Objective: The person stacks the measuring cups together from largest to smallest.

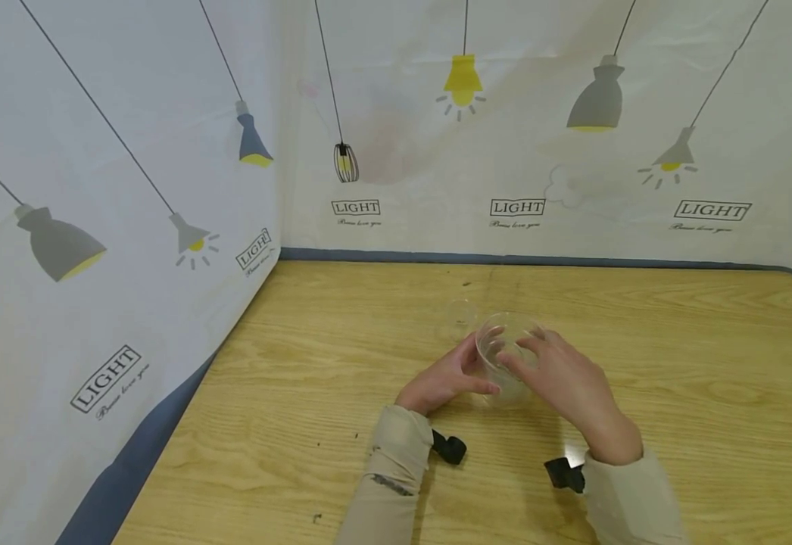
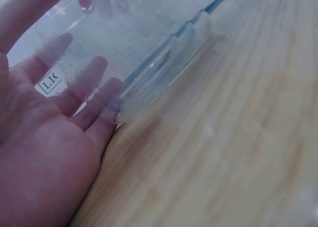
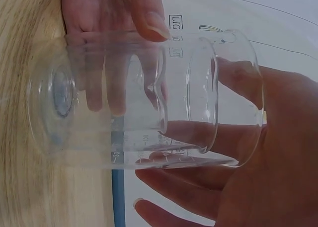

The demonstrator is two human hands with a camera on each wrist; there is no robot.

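A clear beaker with printed measuring marks [image 3: 144, 160] stands on the table, smaller clear beakers [image 3: 134, 98] nested inside it. In the head view it lies between my two hands [image 1: 512, 390]. My left hand [image 1: 447, 378] holds the outer beaker from the left, thumb across the front and fingers [image 2: 94, 95] behind the glass, near its base. From the right, my right hand [image 1: 569, 375] reaches over the rim. Its thumb and forefinger overlap the mouth, spread apart, while the other fingers [image 3: 184, 189] extend beside the glass.
Behind the beakers, a small clear round object [image 1: 460, 312] sits on the wooden table [image 1: 300, 378]. White sheets printed with lamps [image 1: 423, 174] stand along the back and left edges. Black wrist-worn devices [image 1: 449, 448] project from both sleeves.
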